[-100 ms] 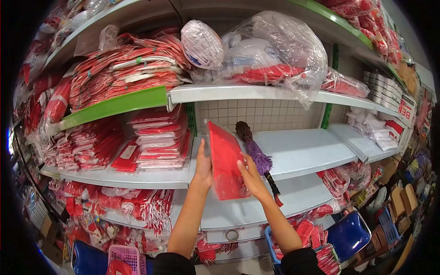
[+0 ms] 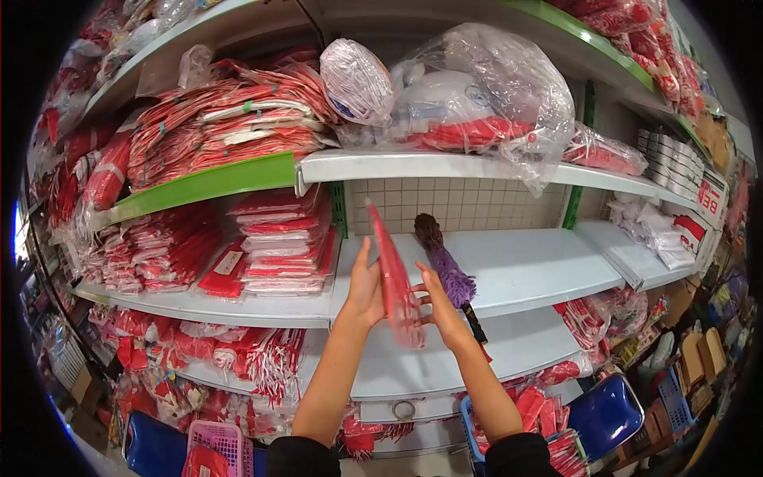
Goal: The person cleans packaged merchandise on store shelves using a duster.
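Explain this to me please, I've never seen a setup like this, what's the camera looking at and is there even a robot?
There's no robot here: those are a person's bare hands, the left hand and the right hand, coming out of dark sleeves. The camera is worn on the person's head, looking forward and down, and the picture looks curved, with dark corners. Between the hands, held up in the air, is a thin red packet, turned nearly edge-on. Behind it, a purple duster lies on a pale shelf, its handle reaching past the front edge. To the left is a stack of red and white packets.
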Motion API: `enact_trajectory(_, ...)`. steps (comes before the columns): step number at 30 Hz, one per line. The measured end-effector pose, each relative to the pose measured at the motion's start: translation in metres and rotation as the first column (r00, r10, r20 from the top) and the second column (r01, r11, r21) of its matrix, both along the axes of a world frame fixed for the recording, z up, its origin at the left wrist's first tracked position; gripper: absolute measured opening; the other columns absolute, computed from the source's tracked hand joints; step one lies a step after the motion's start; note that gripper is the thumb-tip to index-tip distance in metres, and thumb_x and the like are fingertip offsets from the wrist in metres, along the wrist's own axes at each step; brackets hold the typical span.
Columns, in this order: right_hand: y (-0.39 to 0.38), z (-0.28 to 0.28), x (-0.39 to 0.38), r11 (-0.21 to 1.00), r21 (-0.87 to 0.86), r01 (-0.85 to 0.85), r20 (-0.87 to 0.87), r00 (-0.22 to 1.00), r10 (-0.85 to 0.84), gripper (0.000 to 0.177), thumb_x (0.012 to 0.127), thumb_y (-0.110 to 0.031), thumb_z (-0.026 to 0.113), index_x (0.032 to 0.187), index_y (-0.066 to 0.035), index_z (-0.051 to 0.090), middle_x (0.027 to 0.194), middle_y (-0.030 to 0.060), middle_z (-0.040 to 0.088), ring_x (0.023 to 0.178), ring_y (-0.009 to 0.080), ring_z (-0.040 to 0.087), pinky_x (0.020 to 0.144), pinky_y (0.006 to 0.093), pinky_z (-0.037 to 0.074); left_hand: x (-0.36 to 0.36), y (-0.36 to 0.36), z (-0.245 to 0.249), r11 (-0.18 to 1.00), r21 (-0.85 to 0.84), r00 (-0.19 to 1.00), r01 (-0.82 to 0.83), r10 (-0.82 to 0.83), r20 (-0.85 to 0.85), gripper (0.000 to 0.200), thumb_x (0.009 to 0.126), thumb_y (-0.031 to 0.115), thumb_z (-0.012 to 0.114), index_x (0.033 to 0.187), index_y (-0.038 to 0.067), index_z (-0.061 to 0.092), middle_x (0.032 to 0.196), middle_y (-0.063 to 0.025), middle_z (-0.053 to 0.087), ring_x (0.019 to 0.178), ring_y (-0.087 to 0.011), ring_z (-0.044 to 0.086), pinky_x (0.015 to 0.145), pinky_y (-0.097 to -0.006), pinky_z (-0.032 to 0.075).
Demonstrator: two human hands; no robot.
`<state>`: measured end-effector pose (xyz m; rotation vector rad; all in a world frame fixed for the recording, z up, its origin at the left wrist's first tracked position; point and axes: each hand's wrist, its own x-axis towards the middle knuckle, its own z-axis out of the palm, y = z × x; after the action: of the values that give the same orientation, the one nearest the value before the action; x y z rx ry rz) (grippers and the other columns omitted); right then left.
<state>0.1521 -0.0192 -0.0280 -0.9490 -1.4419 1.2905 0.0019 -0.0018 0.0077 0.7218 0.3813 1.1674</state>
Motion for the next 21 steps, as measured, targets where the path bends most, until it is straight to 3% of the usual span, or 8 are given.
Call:
enact_trajectory(2, -0.007, 0.007, 0.001, 0.990, -0.084, -0.110, -0.150, 0.984, 0.097, 0.069, 0.088, -0.060, 0.034, 0.139, -0.013, 0.029, 0.127, 0.0100, 0.039, 0.101, 0.0214, 0.048, 0.090, 0.0355, 0.041, 0.011, -0.009, 0.010, 0.997, 0.051, 0.997, -0.061, 0.063, -0.034, 0.069, 0.088, 0.059, 0.035, 0.127, 0.003, 0.043, 0.135, -0.0140, 0.039, 0.124, -0.0247, 0.036, 0.102, -0.0398, 0.032)
enact_trajectory(6, -0.012, 0.007, -0.007, 0.977, 0.053, -0.205, -0.500, 0.841, 0.204, 0.070, 0.089, -0.060, 0.032, 0.138, -0.010, 0.030, 0.128, 0.0104, 0.045, 0.115, 0.0224, 0.045, 0.095, 0.0363, 0.041, 0.013, -0.018, 0.010, 0.967, 0.253, 0.992, -0.024, 0.054, -0.111, 0.082, 0.087, 0.059, 0.036, 0.142, 0.003, 0.015, 0.147, -0.0208, 0.008, 0.138, -0.0221, 0.005, 0.110, -0.0459, 0.009)
enact_trajectory(7, -0.008, 0.005, -0.006, 0.962, 0.049, -0.268, -0.579, 0.777, 0.246, 0.072, 0.088, -0.061, 0.034, 0.136, -0.006, 0.032, 0.135, 0.0105, 0.041, 0.123, 0.0238, 0.041, 0.102, 0.0383, 0.034, 0.007, -0.020, 0.012, 0.958, 0.287, 0.989, 0.023, 0.019, -0.145, 0.081, 0.088, 0.058, 0.037, 0.143, 0.005, 0.012, 0.149, -0.0207, -0.003, 0.139, -0.0216, -0.007, 0.110, -0.0459, 0.001)
enact_trajectory(10, -0.005, 0.001, -0.009, 0.949, 0.020, -0.315, -0.722, 0.652, 0.232, 0.071, 0.088, -0.060, 0.036, 0.135, -0.006, 0.034, 0.133, 0.0109, 0.043, 0.121, 0.0252, 0.043, 0.102, 0.0377, 0.034, -0.009, -0.033, 0.017, 0.949, 0.288, 0.949, -0.130, 0.203, -0.241, 0.075, 0.090, 0.054, 0.036, 0.140, -0.001, 0.023, 0.148, -0.0156, 0.013, 0.137, -0.0245, 0.006, 0.110, -0.0445, 0.008)
enact_trajectory(14, 0.004, -0.001, -0.019, 0.891, 0.079, -0.448, -0.872, 0.402, 0.279, 0.068, 0.086, -0.061, 0.041, 0.133, -0.012, 0.038, 0.133, 0.0092, 0.044, 0.120, 0.0263, 0.044, 0.100, 0.0459, 0.036, -0.044, -0.045, 0.031, 0.811, 0.507, 0.818, -0.293, 0.487, -0.306, 0.062, 0.092, 0.048, 0.034, 0.131, 0.000, 0.042, 0.138, -0.0151, 0.038, 0.131, -0.0230, 0.029, 0.107, -0.0417, 0.019)
enact_trajectory(15, 0.004, 0.002, -0.022, 0.868, 0.074, -0.490, -0.908, 0.328, 0.262, 0.066, 0.086, -0.060, 0.042, 0.132, -0.013, 0.039, 0.132, 0.0088, 0.045, 0.119, 0.0265, 0.045, 0.099, 0.0481, 0.036, -0.053, -0.041, 0.033, 0.733, 0.556, 0.727, -0.392, 0.618, -0.301, 0.057, 0.093, 0.046, 0.033, 0.124, 0.000, 0.050, 0.125, -0.0154, 0.053, 0.119, -0.0224, 0.046, 0.101, -0.0374, 0.029)
enact_trajectory(18, 0.024, -0.026, -0.028, 0.862, 0.037, -0.506, -0.940, 0.274, 0.202, 0.061, 0.089, -0.055, 0.041, 0.129, -0.009, 0.041, 0.130, 0.0103, 0.046, 0.114, 0.0255, 0.048, 0.097, 0.0427, 0.041, -0.100, -0.027, 0.036, 0.599, 0.673, 0.602, -0.435, 0.749, -0.277, 0.057, 0.094, 0.047, 0.032, 0.120, 0.001, 0.052, 0.115, -0.0148, 0.059, 0.104, -0.0216, 0.057, 0.093, -0.0317, 0.037)
enact_trajectory(21, 0.037, -0.036, -0.046, 0.864, 0.036, -0.502, -0.949, 0.252, 0.187, 0.060, 0.089, -0.055, 0.041, 0.128, -0.009, 0.041, 0.130, 0.0105, 0.046, 0.114, 0.0256, 0.048, 0.097, 0.0419, 0.041, -0.135, -0.032, 0.041, 0.663, 0.587, 0.635, -0.464, 0.711, -0.301, 0.058, 0.094, 0.047, 0.030, 0.120, 0.000, 0.052, 0.102, -0.0125, 0.063, 0.091, -0.0203, 0.062, 0.086, -0.0285, 0.042)
